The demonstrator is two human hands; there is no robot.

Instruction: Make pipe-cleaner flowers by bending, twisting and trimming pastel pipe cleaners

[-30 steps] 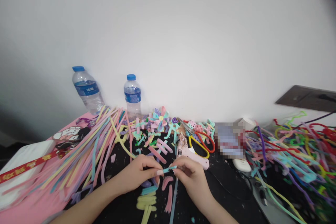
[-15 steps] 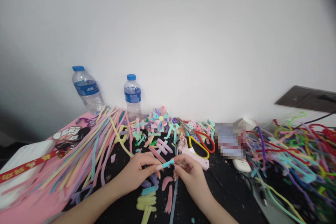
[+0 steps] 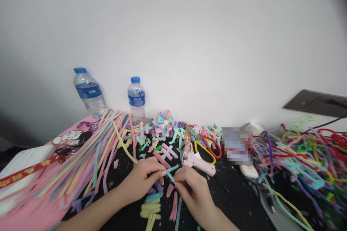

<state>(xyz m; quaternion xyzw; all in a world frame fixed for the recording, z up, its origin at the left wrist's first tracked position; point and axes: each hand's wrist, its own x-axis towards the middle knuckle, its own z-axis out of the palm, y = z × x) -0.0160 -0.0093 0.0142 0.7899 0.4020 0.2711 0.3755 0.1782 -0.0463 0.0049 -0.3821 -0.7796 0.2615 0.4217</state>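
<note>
Between my hands is a short light-blue pipe cleaner (image 3: 172, 169), its two ends spread apart in a V. My left hand (image 3: 146, 177) pinches it at the bend. The fingertips of my right hand (image 3: 194, 189) are closed on its lower end. Below my hands lie yellow pipe cleaner pieces (image 3: 150, 209) and pink pieces (image 3: 174, 205), with blue and purple ones partly hidden by my left hand. A pink glue gun (image 3: 199, 162) rests just beyond my right hand, beside scissors (image 3: 207, 151) with red and yellow handles.
Long pastel pipe cleaners (image 3: 105, 151) spread over the left side. Two water bottles (image 3: 137, 99) (image 3: 90, 94) stand by the wall. A pipe cleaner flower (image 3: 166, 122) sits among small pieces at the back. A colourful tangle (image 3: 303, 162) covers the right, near a white mouse (image 3: 248, 171).
The light-blue pipe cleaner's ends have opened into a V. My right hand has moved down slightly to its lower end, uncovering more of the glue gun.
</note>
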